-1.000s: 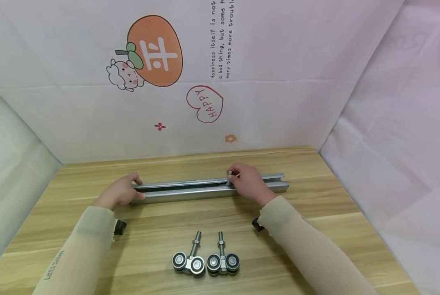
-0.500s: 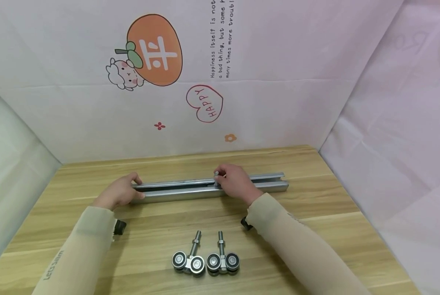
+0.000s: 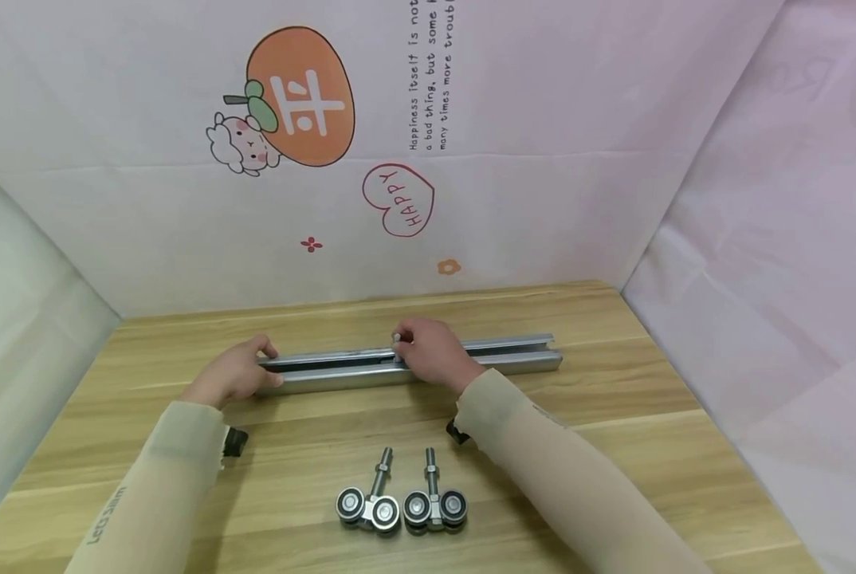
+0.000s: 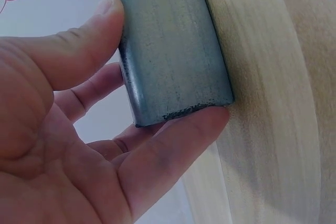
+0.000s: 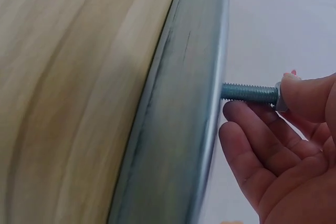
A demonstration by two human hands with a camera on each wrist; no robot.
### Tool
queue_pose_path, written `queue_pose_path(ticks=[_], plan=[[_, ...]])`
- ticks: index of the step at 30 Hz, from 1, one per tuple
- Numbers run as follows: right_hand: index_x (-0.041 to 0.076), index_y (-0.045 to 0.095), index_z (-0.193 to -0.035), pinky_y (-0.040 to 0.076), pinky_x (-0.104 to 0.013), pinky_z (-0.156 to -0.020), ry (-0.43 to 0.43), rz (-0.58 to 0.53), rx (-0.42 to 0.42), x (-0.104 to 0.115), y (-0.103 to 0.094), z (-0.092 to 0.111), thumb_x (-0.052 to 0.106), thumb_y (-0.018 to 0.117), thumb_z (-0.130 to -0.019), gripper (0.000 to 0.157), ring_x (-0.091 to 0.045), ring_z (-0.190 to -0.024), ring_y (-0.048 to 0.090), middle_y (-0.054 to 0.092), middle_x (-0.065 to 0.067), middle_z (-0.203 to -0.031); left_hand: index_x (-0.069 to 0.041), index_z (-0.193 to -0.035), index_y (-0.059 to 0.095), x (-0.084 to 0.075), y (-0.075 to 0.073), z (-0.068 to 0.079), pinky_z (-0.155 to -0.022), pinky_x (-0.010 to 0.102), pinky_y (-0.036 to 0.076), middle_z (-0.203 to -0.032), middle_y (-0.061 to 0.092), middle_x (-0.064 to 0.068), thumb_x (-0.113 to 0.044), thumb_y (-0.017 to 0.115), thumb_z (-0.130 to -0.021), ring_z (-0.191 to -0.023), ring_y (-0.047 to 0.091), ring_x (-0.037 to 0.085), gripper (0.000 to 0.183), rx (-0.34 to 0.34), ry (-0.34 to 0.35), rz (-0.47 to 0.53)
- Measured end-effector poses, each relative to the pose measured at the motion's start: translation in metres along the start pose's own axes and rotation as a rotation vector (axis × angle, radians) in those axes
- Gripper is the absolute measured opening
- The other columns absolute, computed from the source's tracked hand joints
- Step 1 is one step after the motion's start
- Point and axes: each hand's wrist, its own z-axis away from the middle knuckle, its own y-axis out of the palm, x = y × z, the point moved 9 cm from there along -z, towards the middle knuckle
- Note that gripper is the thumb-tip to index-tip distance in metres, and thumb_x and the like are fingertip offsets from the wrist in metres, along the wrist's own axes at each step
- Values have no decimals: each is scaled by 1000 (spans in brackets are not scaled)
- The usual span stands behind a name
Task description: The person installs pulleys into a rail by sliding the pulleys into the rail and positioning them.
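A silver metal track [image 3: 349,381] lies lengthwise on the table with its slot facing up. At its left end my left hand [image 3: 230,373] grips it. In the left wrist view, the thumb [image 4: 100,35] presses the track's upper edge and a finger lies across the cut end. Around mid-track, my right hand [image 3: 435,351] pinches an upright threaded bolt [image 5: 249,93] by the nut [image 5: 280,96] at its top. The bolt's lower end goes down into the slot; whatever it is fixed to is hidden inside the track.
Two roller trolleys [image 3: 367,510] with bearing wheels and threaded bolts lie side by side on the wooden table [image 3: 299,470], in front of the track. White cloth [image 3: 543,199] with printed drawings hangs behind, and plain cloth flanks both sides.
My right hand has slid left along the track with the bolt, from right of centre to about the middle. My left hand and the track have stayed put.
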Motion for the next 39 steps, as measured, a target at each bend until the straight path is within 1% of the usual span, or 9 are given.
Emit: queue_pose_path(ticks=[7, 17, 23, 31, 35, 39], plan=[[15, 68, -102, 48, -32, -75, -31, -14, 37, 19, 11, -9, 19, 63, -100, 6, -14, -84, 58, 64, 4, -96, 0, -128, 49, 1, 0, -1, -75, 45, 46, -124, 55, 29, -18, 72, -93, -91, 55, 33, 46, -6, -1, 10], [14, 68, -102, 46, -29, -74, -60, -4, 52, 45, 30, -20, 20, 64, -99, 8, -13, -81, 56, 63, 5, -94, 0, -128, 49, 1, 2, 1, -75, 45, 47, -128, 54, 31, -17, 72, -93, -94, 56, 34, 46, -1, 1, 10], [14, 67, -104, 46, -29, -72, -55, -1, 60, 59, 41, -25, 22, 63, -100, 9, -13, -80, 55, 62, 5, -94, 0, -128, 49, 0, 1, 0, -75, 45, 47, -130, 52, 32, -17, 72, -93, -94, 55, 34, 46, 2, 6, 11], [15, 65, -101, 45, -28, -68, -57, -15, 61, 74, 53, -31, 22, 63, -101, 7, -13, -76, 55, 60, 7, -89, 1, -129, 48, 0, 2, 0, -76, 45, 48, -132, 50, 33, -16, 71, -93, -95, 56, 34, 45, 5, 19, 11], [15, 66, -101, 45, -27, -69, -50, -19, 55, 81, 58, -35, 23, 63, -100, 8, -11, -77, 55, 61, 7, -89, 1, -128, 49, -1, 0, 0, -75, 44, 48, -129, 53, 31, -16, 72, -93, -94, 56, 33, 45, 2, 20, 12], [16, 67, -103, 45, -26, -70, -45, -21, 60, 87, 63, -39, 23, 64, -100, 9, -9, -78, 55, 61, 8, -89, 1, -126, 50, -2, -1, -2, -73, 42, 46, -122, 57, 27, -16, 72, -92, -91, 55, 33, 44, -1, 20, 15]])
